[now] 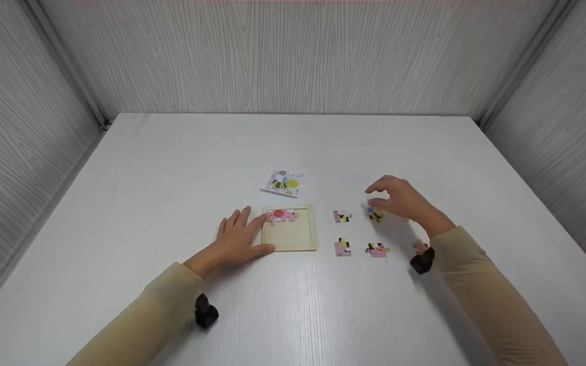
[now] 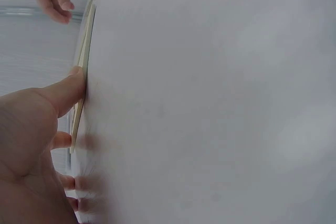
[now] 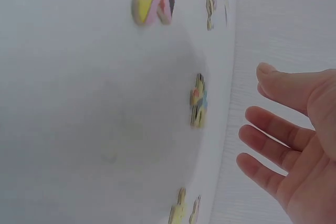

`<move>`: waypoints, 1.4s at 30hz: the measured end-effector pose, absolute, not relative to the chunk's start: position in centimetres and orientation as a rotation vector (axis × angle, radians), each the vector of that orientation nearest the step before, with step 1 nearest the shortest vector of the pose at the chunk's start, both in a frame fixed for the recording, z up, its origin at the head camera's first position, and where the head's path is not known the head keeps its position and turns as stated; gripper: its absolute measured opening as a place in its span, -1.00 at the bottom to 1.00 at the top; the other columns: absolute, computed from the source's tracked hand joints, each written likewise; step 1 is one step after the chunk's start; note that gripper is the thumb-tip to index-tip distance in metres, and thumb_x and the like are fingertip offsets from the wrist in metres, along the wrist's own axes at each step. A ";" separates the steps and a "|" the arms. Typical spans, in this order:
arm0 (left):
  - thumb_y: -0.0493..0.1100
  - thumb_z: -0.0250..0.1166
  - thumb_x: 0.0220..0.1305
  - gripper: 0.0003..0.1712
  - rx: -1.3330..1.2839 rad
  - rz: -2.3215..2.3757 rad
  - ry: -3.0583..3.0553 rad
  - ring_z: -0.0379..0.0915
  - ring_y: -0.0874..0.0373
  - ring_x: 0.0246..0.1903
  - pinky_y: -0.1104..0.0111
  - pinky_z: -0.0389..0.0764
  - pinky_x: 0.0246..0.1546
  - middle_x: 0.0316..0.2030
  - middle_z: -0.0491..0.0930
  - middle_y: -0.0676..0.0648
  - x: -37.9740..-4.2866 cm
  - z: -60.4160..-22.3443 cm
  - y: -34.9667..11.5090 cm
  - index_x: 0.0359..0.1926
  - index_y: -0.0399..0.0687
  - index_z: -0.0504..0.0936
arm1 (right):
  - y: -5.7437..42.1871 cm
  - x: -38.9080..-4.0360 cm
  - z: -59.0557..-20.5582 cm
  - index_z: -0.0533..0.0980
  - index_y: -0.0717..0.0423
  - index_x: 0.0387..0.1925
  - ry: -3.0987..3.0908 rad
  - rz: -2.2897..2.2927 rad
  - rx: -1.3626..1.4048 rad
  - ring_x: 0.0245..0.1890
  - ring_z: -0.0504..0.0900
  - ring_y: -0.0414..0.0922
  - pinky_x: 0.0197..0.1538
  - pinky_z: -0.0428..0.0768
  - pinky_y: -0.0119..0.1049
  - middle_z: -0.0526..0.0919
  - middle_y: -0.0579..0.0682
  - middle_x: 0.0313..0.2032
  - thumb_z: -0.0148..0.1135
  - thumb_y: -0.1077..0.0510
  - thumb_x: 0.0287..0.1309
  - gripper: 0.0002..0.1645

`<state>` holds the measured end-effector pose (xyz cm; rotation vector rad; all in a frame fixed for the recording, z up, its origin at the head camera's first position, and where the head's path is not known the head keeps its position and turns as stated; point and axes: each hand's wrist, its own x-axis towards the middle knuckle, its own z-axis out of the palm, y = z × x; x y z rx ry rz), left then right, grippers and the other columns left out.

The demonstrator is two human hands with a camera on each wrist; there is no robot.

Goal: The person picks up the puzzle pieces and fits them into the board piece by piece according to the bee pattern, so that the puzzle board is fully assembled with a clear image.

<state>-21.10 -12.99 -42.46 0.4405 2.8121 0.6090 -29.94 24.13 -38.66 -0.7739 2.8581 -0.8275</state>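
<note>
A shallow wooden puzzle tray (image 1: 289, 239) lies in the middle of the table, with a pink puzzle piece (image 1: 282, 215) at its upper left. My left hand (image 1: 237, 241) rests at the tray's left side, fingers spread; in the left wrist view its thumb (image 2: 71, 88) touches the tray's edge. My right hand (image 1: 400, 199) hovers above a yellow-and-blue puzzle piece (image 1: 375, 214), apart from it. Nothing shows between its bent fingers and thumb. The right wrist view shows that hand (image 3: 299, 135) beyond the piece (image 3: 198, 102) on the table.
Several loose pieces lie right of the tray, among them a pink-and-black one (image 1: 342, 217), a pink-and-yellow one (image 1: 343, 248) and another pink one (image 1: 377, 249). A picture card or thin box (image 1: 283, 183) with a bee lies behind the tray. Pale walls (image 1: 293, 61) enclose the table.
</note>
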 end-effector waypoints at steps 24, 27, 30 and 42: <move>0.30 0.16 0.17 -0.07 0.423 0.624 2.799 -0.41 -0.23 0.38 -0.13 -0.33 0.26 0.42 -0.22 -0.28 -21.0 -42.6 -12.8 0.43 0.02 0.06 | 32.5 -32.4 -40.6 0.55 0.15 0.01 2.880 -1.044 -0.405 0.05 0.39 0.10 0.06 0.37 0.07 0.51 0.14 0.05 0.22 -0.12 0.15 -0.48; 0.31 0.15 0.17 -0.07 0.421 0.620 2.802 -0.41 -0.23 0.38 -0.13 -0.33 0.26 0.42 -0.22 -0.28 -21.0 -42.5 -13.0 0.43 0.02 0.06 | 32.8 -33.0 -40.6 0.53 0.15 0.05 2.874 -1.026 -0.366 0.12 0.33 0.14 0.09 0.32 0.11 0.46 0.15 0.11 0.21 -0.13 0.15 -0.45; 0.31 0.14 0.17 -0.07 0.419 0.621 2.803 -0.42 -0.23 0.38 -0.13 -0.34 0.26 0.42 -0.22 -0.27 -21.1 -42.5 -13.1 0.43 0.02 0.05 | 33.2 -33.5 -40.6 0.50 0.15 0.09 2.859 -1.017 -0.351 0.16 0.29 0.16 0.11 0.29 0.13 0.42 0.18 0.15 0.20 -0.11 0.18 -0.45; 0.32 0.13 0.17 -0.06 0.408 0.618 2.800 -0.44 -0.21 0.38 -0.12 -0.35 0.27 0.43 -0.25 -0.25 -21.1 -42.7 -13.1 0.44 0.05 0.03 | 33.6 -35.3 -41.1 0.37 0.07 0.23 2.778 -0.868 -0.261 0.23 0.19 0.23 0.19 0.19 0.20 0.28 0.21 0.26 0.27 -0.17 0.08 -0.26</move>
